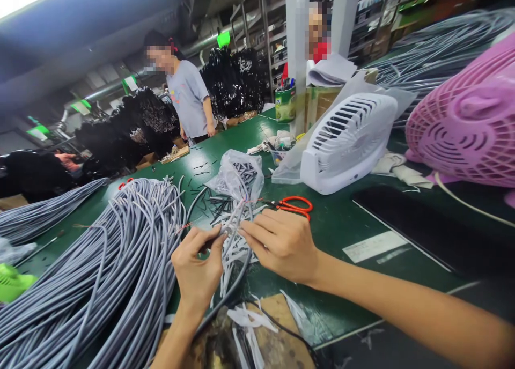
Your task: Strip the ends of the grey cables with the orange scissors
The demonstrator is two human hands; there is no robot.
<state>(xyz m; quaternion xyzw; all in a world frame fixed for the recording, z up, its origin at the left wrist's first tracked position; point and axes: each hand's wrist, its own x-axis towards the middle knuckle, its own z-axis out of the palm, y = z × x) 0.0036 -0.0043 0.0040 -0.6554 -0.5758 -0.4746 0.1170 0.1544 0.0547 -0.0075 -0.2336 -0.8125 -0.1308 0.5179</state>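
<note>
My left hand point(199, 264) is closed, thumb and forefinger pinched together on a grey cable point(242, 277) near its end. Close beside it, my right hand point(284, 245) also has its fingertips pinched on the cable; the exact spot is partly hidden by the fingers. Thin reddish wires show around the fingertips. Under and behind both hands lie white stripped strips point(231, 256). Just beyond my right hand rest orange-handled scissors point(296, 204). A clear plastic bag point(237, 176) of short dark tube pieces sits past the fingertips.
A large bundle of grey cables point(116, 267) fills the left side. To the right stand a white fan point(348, 144), a pink fan point(466, 117) and a dark flat panel point(406, 229) on the green table point(322, 299). Two people point(193, 98) are farther back.
</note>
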